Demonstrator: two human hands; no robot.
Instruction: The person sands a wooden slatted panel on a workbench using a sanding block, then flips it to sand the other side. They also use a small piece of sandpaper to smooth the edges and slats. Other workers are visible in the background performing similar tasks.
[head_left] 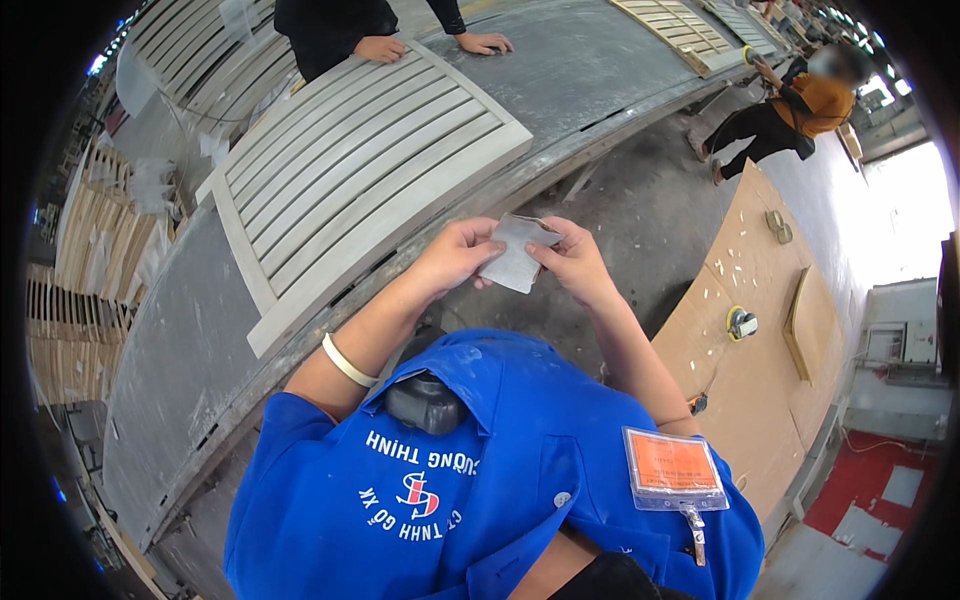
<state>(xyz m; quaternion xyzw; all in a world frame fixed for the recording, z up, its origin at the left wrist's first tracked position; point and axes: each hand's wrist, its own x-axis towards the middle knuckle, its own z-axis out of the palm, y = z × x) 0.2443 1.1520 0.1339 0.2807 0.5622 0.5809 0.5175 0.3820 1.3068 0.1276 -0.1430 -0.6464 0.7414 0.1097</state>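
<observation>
Between my two hands is a small sheet of pale grey sandpaper (514, 262), held in front of my chest. My left hand (462, 255) pinches its left edge, thumb on top. The thumb and fingers of my right hand (577, 262) grip the upper right edge, where the sheet looks bent or folded. Beyond my hands, a whitish slatted wooden panel (365, 170) lies on the long grey table (575, 75). Neither hand touches the panel.
A co-worker's hands (430, 48) rest at the panel's far edge and on the table. Another person in an orange top (825, 105) stands farther right. A brown board (755, 290) at right bears a sander-like tool (741, 323) and small pale pieces. Stacked slatted wood (85, 310) stands left.
</observation>
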